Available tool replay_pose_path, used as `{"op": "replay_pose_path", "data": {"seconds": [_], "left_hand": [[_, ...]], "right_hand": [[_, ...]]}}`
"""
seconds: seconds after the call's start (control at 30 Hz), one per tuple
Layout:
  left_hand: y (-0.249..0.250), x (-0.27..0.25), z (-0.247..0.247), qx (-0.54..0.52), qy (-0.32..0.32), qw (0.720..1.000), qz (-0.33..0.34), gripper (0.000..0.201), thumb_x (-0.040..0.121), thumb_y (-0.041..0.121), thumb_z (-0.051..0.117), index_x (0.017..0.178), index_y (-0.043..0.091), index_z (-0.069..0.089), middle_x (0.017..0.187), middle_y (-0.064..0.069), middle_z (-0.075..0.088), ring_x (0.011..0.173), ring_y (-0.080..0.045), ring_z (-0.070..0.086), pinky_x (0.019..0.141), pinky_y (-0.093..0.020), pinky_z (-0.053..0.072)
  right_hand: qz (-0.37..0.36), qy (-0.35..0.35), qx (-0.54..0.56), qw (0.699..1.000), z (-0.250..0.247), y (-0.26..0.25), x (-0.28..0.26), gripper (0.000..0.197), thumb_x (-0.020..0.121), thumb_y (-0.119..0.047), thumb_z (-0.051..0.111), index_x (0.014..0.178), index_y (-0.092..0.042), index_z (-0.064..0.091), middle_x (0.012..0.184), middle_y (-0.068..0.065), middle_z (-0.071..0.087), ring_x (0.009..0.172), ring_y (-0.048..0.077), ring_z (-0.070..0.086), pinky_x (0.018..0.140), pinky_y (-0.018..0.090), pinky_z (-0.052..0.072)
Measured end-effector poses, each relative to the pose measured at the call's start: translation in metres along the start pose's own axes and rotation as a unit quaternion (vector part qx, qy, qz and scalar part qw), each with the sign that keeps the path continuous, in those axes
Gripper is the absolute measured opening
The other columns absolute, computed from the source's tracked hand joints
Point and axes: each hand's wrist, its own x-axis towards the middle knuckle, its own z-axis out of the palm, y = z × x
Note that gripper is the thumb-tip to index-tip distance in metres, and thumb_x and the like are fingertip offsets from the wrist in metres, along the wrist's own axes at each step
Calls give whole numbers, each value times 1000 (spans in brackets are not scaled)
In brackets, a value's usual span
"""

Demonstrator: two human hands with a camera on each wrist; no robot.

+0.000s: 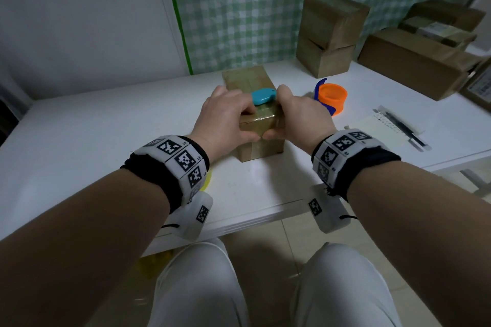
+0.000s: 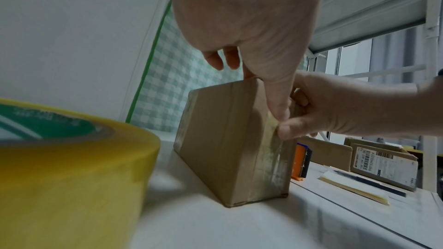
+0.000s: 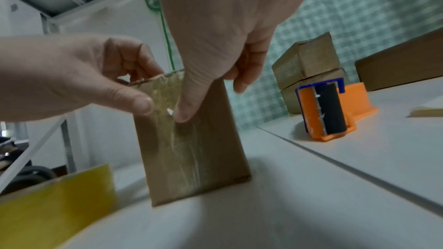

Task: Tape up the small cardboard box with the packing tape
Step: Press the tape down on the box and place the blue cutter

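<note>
The small cardboard box [image 1: 261,146] lies lengthwise on the white table [image 1: 106,141], its short end towards me. Clear packing tape [image 3: 177,139] runs down that near face. My left hand [image 1: 228,119] grips the near top edge from the left, fingers on top and thumb [image 2: 278,101] pressed on the tape. My right hand [image 1: 297,117] grips it from the right, its thumb [image 3: 187,105] on the same strip. A teal cutter [image 1: 263,95] rests on the box top between the hands. The yellow tape roll [image 2: 72,158] stands on the table under my left wrist.
An orange and blue tape dispenser [image 1: 330,98] stands right of the box. Two stacked brown boxes [image 1: 329,34] and larger cartons [image 1: 414,66] line the back right. A paper with a pen [image 1: 393,127] lies at the right. The table's front edge [image 1: 252,218] is near my knees.
</note>
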Motion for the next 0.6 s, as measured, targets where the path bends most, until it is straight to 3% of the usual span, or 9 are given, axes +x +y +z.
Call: {"op": "replay_pose_path", "data": {"seconds": [0.13, 0.3, 0.5, 0.6], "left_hand": [[-4, 1, -3, -25, -1, 1000, 2, 42, 63, 43, 80, 97, 23, 66, 94, 7, 60, 90, -13, 37, 77, -27, 37], [-6, 2, -1, -33, 1, 999, -1, 40, 64, 42, 80, 97, 23, 67, 96, 6, 64, 90, -12, 37, 76, -24, 32], [-6, 2, 0, -40, 7, 999, -6, 39, 65, 37, 80, 99, 22, 67, 99, 4, 65, 90, -12, 37, 77, -25, 35], [-7, 2, -3, -39, -2, 999, -6, 39, 67, 33, 80, 103, 23, 67, 102, 3, 66, 91, -12, 38, 78, -24, 35]], "right_hand": [[-16, -44, 92, 995, -15, 10, 4, 50, 77, -42, 71, 107, -10, 47, 85, -1, 50, 82, 23, 53, 68, 33, 43], [-57, -32, 40, 997, -8, 13, 4, 51, 76, -40, 73, 108, -8, 47, 89, 16, 64, 83, 34, 61, 63, 34, 42], [-42, -32, -41, 998, 0, 13, 0, 59, 76, -37, 73, 114, -6, 41, 76, 7, 54, 72, 33, 62, 54, 33, 38], [-38, -31, -67, 997, -2, 11, -1, 66, 75, -49, 69, 117, -7, 40, 79, 10, 61, 71, 31, 61, 52, 32, 38]]}}
